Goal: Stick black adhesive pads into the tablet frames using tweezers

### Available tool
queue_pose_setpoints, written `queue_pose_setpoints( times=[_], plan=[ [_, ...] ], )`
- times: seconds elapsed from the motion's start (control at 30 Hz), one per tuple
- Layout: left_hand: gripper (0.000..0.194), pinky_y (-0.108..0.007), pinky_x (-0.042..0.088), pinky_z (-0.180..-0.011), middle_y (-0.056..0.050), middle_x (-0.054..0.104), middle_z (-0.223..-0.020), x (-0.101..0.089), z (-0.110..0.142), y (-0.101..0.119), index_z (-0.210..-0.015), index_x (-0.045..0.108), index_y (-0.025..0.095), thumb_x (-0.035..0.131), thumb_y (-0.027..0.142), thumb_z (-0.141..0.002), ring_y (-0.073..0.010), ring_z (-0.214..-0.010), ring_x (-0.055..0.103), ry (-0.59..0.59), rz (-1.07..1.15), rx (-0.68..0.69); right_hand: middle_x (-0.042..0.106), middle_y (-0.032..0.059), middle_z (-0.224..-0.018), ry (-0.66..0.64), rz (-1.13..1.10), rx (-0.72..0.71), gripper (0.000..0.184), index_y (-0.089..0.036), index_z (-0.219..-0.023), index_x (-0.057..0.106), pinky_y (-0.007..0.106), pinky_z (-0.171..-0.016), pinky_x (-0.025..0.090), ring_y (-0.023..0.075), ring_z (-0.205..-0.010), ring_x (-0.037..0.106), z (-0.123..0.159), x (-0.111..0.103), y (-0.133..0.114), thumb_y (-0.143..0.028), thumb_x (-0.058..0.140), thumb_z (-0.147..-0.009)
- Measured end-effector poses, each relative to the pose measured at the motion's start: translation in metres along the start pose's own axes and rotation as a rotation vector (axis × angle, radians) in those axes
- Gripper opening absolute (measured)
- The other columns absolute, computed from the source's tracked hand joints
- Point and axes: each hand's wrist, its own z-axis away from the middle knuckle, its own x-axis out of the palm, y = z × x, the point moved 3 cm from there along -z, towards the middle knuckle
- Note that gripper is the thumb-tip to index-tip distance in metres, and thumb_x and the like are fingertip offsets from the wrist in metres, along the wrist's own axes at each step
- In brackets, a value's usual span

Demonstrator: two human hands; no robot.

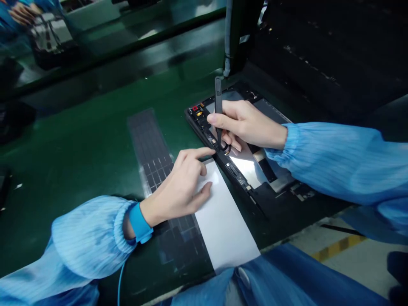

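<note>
My right hand (244, 123) is closed on black tweezers (218, 95), held nearly upright. Their tips point down at the near left edge of an opened flat electronic device (245, 178), where small boards and a short black cable show. My left hand (185, 182) reaches in from the left with its fingers apart. Its index fingertip rests at the device's edge, close to the tweezer tips. Beneath that hand lie a white sheet of paper (225, 225) and a clear sheet of dark rectangular stickers (151, 140). A blue wrist strap (140, 223) circles my left wrist.
A green work surface (95, 157) spreads under everything. A grey post (228, 38) rises behind the device, and a dark bulk (328, 55) stands at the back right. At the upper left, another person's hand (24, 12) is blurred. A blue cord (120, 284) hangs below my left sleeve.
</note>
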Motion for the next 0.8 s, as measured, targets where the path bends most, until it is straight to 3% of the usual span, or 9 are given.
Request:
queue_pose_setpoints(
  times=[0.23, 0.53, 0.8],
  plan=[
    [0.024, -0.039, 0.04, -0.082, -0.01, 0.052, -0.117, -0.0008, -0.0027, 0.0049, -0.079, 0.031, 0.02, 0.049, 0.005, -0.076, -0.021, -0.1, 0.041, -0.03, -0.022, 0.091, 0.046, -0.0047, -0.048, 0.0, 0.026, 0.016, 0.024, -0.013, -0.08, 0.046, 0.013, -0.034, 0.03, 0.0037, -0.036, 0.045, -0.0009, -0.0012, 0.0004, -0.035, 0.043, -0.09],
    [0.021, -0.037, 0.041, -0.082, -0.007, 0.052, -0.122, 0.0018, -0.0041, 0.0041, -0.073, 0.033, 0.019, 0.046, 0.003, -0.075, -0.0205, -0.1, 0.04, -0.086, -0.037, 0.112, 0.041, -0.009, -0.043, 0.021, 0.048, -0.021, 0.027, -0.014, -0.076, 0.045, 0.01, -0.032, 0.027, 0.0002, -0.03, 0.037, -0.0017, -0.0001, 0.0, -0.037, 0.044, -0.089],
    [0.018, -0.041, 0.043, -0.086, -0.012, 0.047, -0.127, 0.0058, -0.0032, 0.0066, -0.077, 0.033, 0.018, 0.043, 0.003, -0.077, -0.024, -0.106, 0.041, -0.107, -0.14, 0.122, 0.043, -0.008, -0.045, 0.077, 0.127, -0.037, 0.022, -0.014, -0.078, 0.045, 0.013, -0.035, 0.032, 0.0018, -0.032, 0.04, 0.0032, 0.0008, -0.0024, -0.033, 0.046, -0.089]
  ],
)
